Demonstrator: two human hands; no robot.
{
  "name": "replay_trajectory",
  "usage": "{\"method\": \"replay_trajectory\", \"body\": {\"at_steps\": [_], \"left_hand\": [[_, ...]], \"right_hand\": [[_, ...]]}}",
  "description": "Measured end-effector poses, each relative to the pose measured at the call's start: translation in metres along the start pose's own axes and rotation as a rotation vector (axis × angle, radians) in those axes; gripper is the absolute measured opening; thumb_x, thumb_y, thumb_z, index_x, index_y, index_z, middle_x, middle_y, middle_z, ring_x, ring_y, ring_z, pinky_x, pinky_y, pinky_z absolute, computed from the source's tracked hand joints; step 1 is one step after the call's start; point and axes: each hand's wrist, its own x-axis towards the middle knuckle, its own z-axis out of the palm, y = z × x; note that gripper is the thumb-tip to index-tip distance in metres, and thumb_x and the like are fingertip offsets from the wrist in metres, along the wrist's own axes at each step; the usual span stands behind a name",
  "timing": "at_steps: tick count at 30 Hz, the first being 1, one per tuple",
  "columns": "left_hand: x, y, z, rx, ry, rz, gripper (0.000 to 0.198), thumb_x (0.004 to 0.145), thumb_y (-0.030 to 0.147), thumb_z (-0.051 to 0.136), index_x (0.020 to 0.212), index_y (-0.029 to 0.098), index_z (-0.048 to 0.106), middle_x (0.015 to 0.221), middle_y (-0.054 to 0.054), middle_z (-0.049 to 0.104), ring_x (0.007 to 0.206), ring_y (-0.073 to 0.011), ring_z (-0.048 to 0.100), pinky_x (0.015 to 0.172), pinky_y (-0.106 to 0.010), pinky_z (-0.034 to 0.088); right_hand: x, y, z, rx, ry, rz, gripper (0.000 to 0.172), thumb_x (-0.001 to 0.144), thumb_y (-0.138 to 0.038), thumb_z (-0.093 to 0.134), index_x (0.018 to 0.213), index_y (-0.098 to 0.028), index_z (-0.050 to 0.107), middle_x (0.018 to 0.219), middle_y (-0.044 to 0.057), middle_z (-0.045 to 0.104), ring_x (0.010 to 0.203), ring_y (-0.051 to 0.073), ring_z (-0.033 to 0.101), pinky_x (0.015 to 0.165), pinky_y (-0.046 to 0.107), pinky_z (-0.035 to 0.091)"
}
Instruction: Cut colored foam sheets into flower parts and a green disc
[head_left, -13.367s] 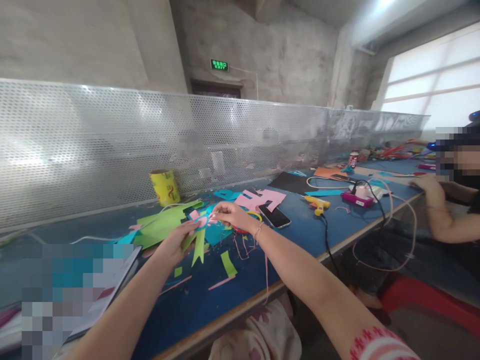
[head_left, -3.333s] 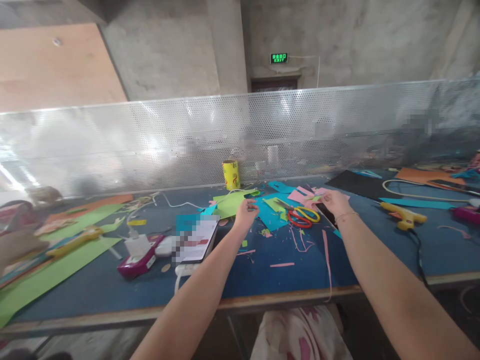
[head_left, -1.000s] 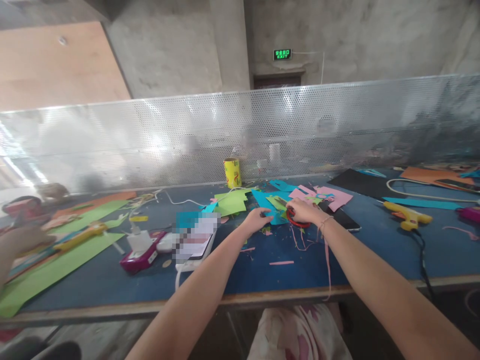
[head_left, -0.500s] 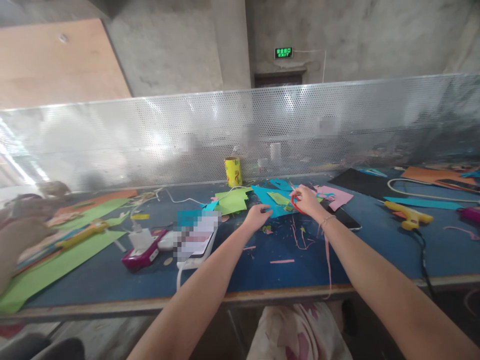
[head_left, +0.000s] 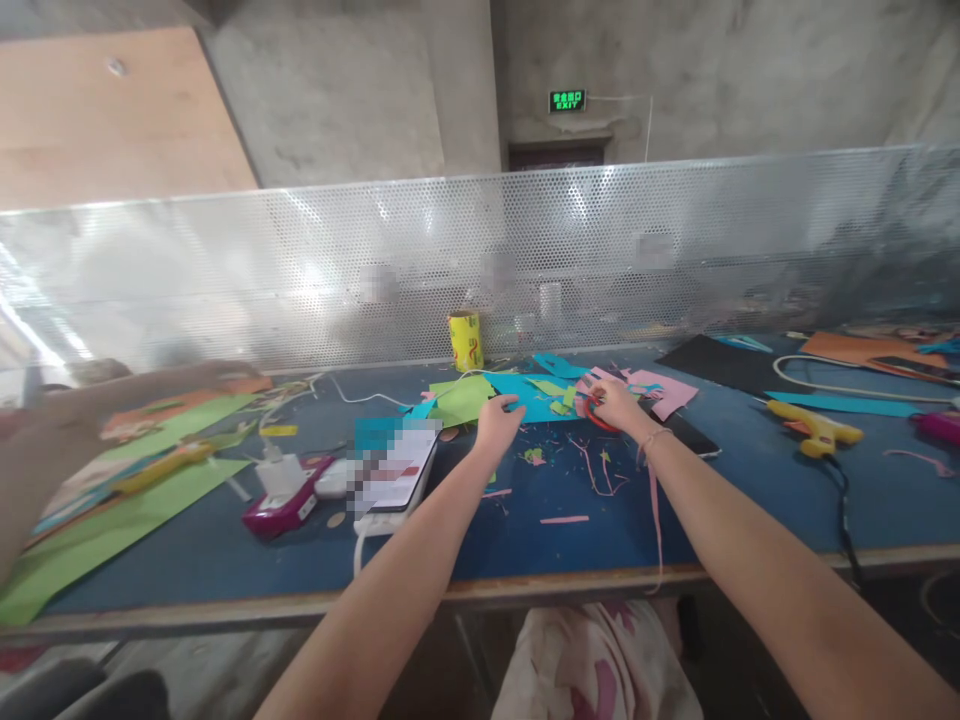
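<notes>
My right hand [head_left: 616, 405] is closed around the red handles of a pair of scissors [head_left: 598, 414]. The blades are hard to make out among the paper. My left hand [head_left: 499, 424] hovers by the left part of a blue paper sheet [head_left: 534, 408], its thumb and fingers slightly apart and nothing visible in them. Small light green paper pieces [head_left: 561, 406] lie on the blue sheet between my hands. A larger green paper [head_left: 459, 400] is just left of my left hand. Pink paper [head_left: 670, 392] lies beyond my right hand, over a dark phone or tablet [head_left: 691, 437].
A yellow roll [head_left: 466, 341] stands by the perforated metal screen [head_left: 360, 270]. Left are a phone [head_left: 401, 465], a purple power strip [head_left: 289, 505] and another person's arm [head_left: 52, 440]. A yellow glue gun [head_left: 814, 428] with a cord lies right. Paper scraps [head_left: 564, 519] litter the blue table.
My left hand has drawn back a little to the left, away from the scissors. Small green pieces now lie loose on the blue sheet. At the left, the other person's arm has shifted.
</notes>
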Motion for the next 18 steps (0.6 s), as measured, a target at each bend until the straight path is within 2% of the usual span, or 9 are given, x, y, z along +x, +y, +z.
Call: {"method": "replay_trajectory", "body": {"at_steps": [4,7,11,14,18], "left_hand": [[0.004,-0.006,0.003,-0.048,0.076,-0.060,0.035,0.067,0.021,0.062,0.100,0.011,0.066,0.105,-0.011,0.065,0.089,-0.0209,0.062,0.079,-0.029,0.047],[0.007,-0.007,0.001,-0.169,0.133,-0.102,0.039,0.069,0.020,0.060,0.107,0.011,0.062,0.106,-0.012,0.063,0.078,-0.0182,0.064,0.070,-0.027,0.051],[0.010,-0.007,-0.004,-0.324,0.177,-0.225,0.045,0.070,0.017,0.060,0.114,0.010,0.056,0.102,-0.013,0.062,0.064,-0.0147,0.064,0.058,-0.026,0.054],[0.009,-0.008,-0.004,-0.294,0.135,-0.307,0.047,0.066,0.013,0.062,0.113,0.009,0.054,0.099,-0.014,0.062,0.060,-0.0145,0.063,0.055,-0.026,0.054],[0.005,-0.009,0.000,-0.274,-0.031,-0.382,0.043,0.066,0.011,0.061,0.108,0.009,0.054,0.083,-0.011,0.065,0.059,-0.0170,0.064,0.054,-0.026,0.054]], "right_hand": [[0.000,0.004,0.004,-0.051,-0.030,0.010,0.031,0.059,-0.003,0.052,0.086,-0.012,0.063,0.089,0.010,0.064,0.085,0.019,0.060,0.078,0.026,0.046],[0.001,0.009,0.004,-0.091,-0.037,0.033,0.030,0.061,-0.003,0.052,0.088,-0.010,0.063,0.090,0.012,0.064,0.086,0.019,0.060,0.076,0.025,0.045],[0.001,0.014,0.000,-0.157,-0.046,0.069,0.029,0.062,-0.003,0.050,0.087,-0.010,0.064,0.089,0.011,0.064,0.085,0.019,0.059,0.075,0.025,0.044],[-0.002,0.015,-0.005,-0.214,-0.050,0.112,0.028,0.063,-0.003,0.049,0.084,-0.011,0.065,0.085,0.011,0.064,0.081,0.020,0.059,0.072,0.026,0.043],[-0.007,0.011,-0.011,-0.286,-0.060,0.161,0.025,0.064,-0.006,0.050,0.082,-0.012,0.067,0.085,0.013,0.063,0.081,0.023,0.058,0.072,0.032,0.043]]}}
